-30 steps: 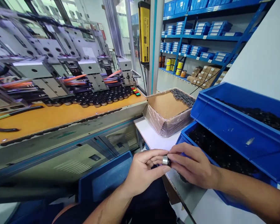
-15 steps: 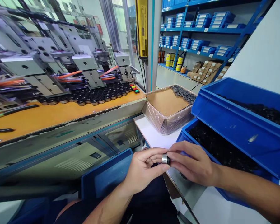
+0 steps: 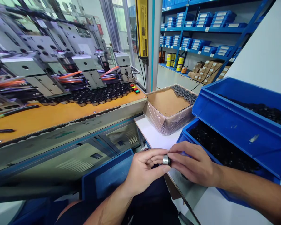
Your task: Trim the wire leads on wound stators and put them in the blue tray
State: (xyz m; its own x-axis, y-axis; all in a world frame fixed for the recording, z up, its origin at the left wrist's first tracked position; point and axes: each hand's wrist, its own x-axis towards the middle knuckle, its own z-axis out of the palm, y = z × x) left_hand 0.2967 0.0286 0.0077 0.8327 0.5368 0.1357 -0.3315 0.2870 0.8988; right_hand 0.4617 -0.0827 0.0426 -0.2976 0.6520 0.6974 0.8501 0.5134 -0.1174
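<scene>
My left hand (image 3: 141, 172) is closed, with thumb and fingers around a small silver metal ring (image 3: 165, 159). A black piece (image 3: 169, 161) shows at the ring's right end. From the right, the fingertips of my right hand (image 3: 194, 163) close on this black end, and both hands' fingertips meet there. Fingers hide much of the part, so I cannot tell whether ring and black piece are joined. Below my right palm a dark object is partly visible, too covered to name. Both hands are above the edge of the white table (image 3: 152, 132).
Blue bins of small black parts, an upper (image 3: 239, 122) and a lower (image 3: 189, 125), stand at right. A plastic-wrapped carton (image 3: 168, 106) lies ahead. At left, a machine (image 3: 84, 62) stands over an orange bench (image 3: 49, 115) with rows of black-and-metal parts. A blue tub (image 3: 107, 175) is below.
My hands and the small ring stay practically still. On the machine at left, the cylindrical heads between the metal blocks have shifted, with more of their dark lower ends showing.
</scene>
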